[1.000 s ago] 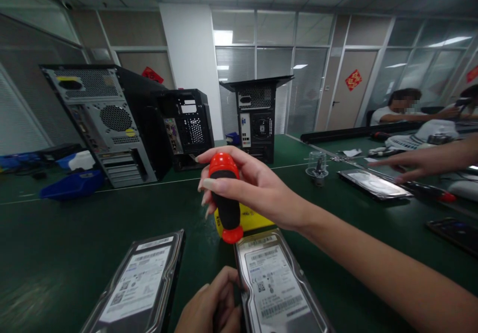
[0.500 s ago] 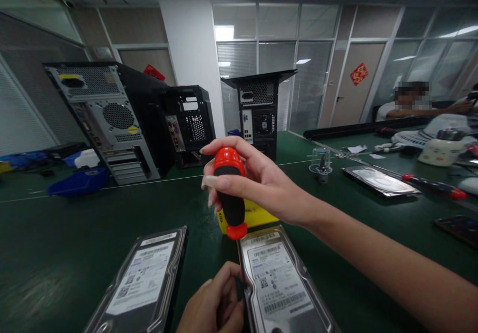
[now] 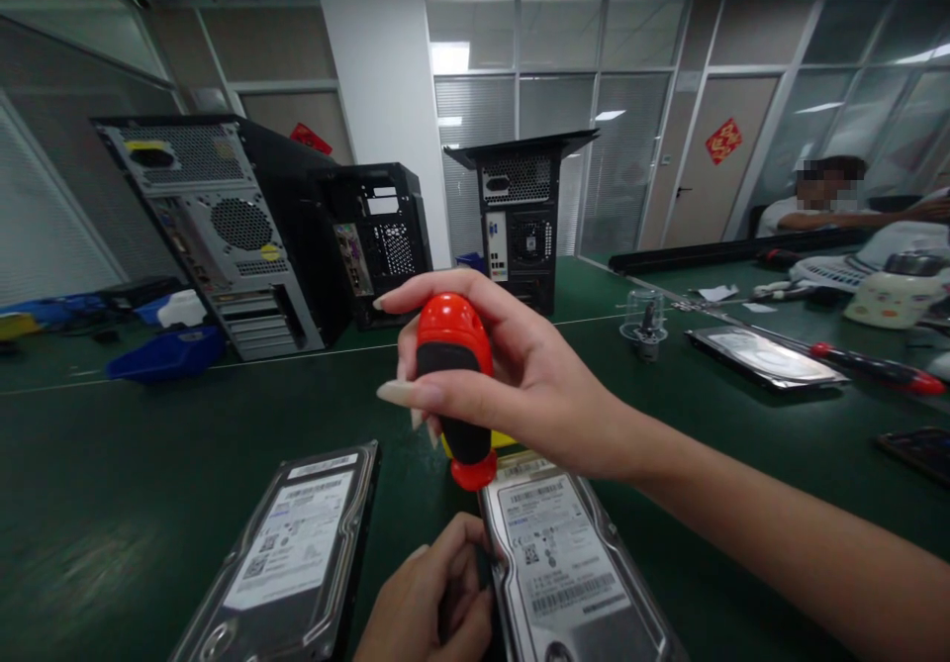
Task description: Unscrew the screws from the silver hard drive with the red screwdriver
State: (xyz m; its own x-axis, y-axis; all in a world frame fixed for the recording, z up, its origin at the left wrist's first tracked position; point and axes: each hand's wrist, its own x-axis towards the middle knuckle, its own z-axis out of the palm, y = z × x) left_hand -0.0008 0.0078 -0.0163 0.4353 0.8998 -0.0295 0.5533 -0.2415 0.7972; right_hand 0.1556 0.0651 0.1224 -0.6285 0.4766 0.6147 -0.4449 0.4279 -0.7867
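My right hand (image 3: 512, 375) is wrapped round the red and black handle of a screwdriver (image 3: 454, 360). The handle's red collar is lowest, by the top left corner of a hard drive (image 3: 568, 563); the shaft is out of sight. Low in the picture, my left hand (image 3: 430, 593) is closed, its curled fingers against that drive's left edge. Whatever those fingers may hold is hidden. A second hard drive (image 3: 289, 543) lies label up to the left. Behind the right hand, a yellow object (image 3: 505, 439) is mostly covered.
Three computer cases (image 3: 244, 236) stand at the back of the green table (image 3: 185, 444). To the right are a clear plastic part (image 3: 644, 321), another hard drive (image 3: 768, 355) and a red and black screwdriver (image 3: 883, 365). A blue tray (image 3: 167, 353) sits left. Far right, a person (image 3: 823, 197) sits.
The right hand has turned a little round the handle, its thumb reaching farther left. More of the yellow object is covered. My view has shifted slightly; the left hand stays by the drive.
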